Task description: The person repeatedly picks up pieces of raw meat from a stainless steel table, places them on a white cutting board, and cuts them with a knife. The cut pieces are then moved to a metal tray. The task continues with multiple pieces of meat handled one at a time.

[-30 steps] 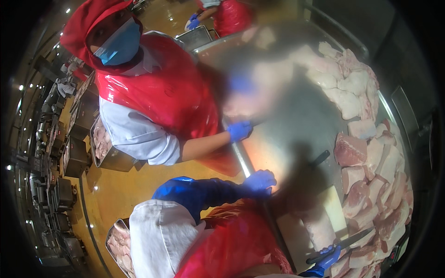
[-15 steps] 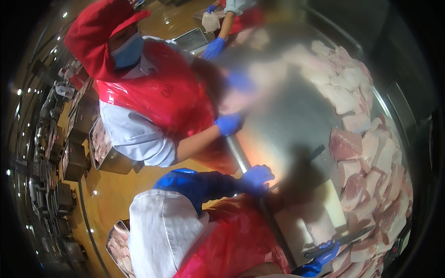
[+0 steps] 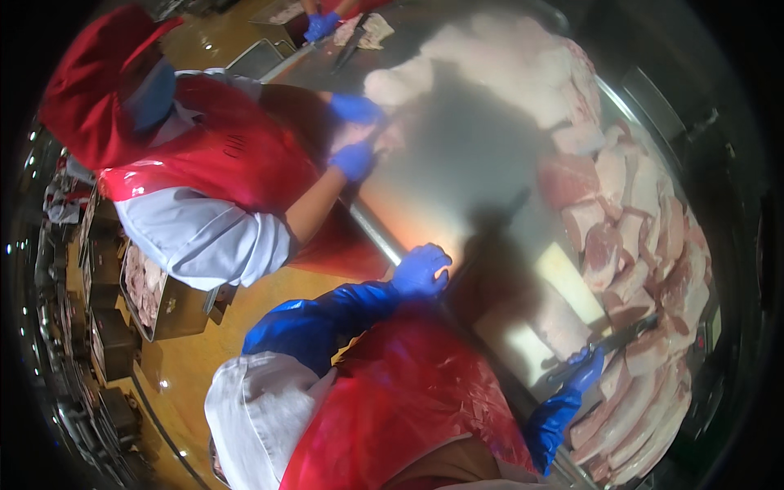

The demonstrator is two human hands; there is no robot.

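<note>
My right hand, in a blue glove, grips a knife whose blade points away to the right, over the edge of the meat pile. Beside it, a pale slab of meat lies on a white cutting board, partly in shadow. My left hand, also blue-gloved, is curled at the table's metal rail; what its fingers close on is hidden. Out past this hand, a dark handle shows dimly in the shadow on the table.
Cut pork pieces are heaped along the table's right side, with larger pale slabs farther off. At left, a co-worker in a red apron handles meat. Another person's gloved hands are near a knife. A meat-filled metal bin stands behind.
My view has shifted, so the scene sits differently. The right hand still holds the knife, and the left stays by the rail. The co-worker's hands have come together over a piece of meat.
</note>
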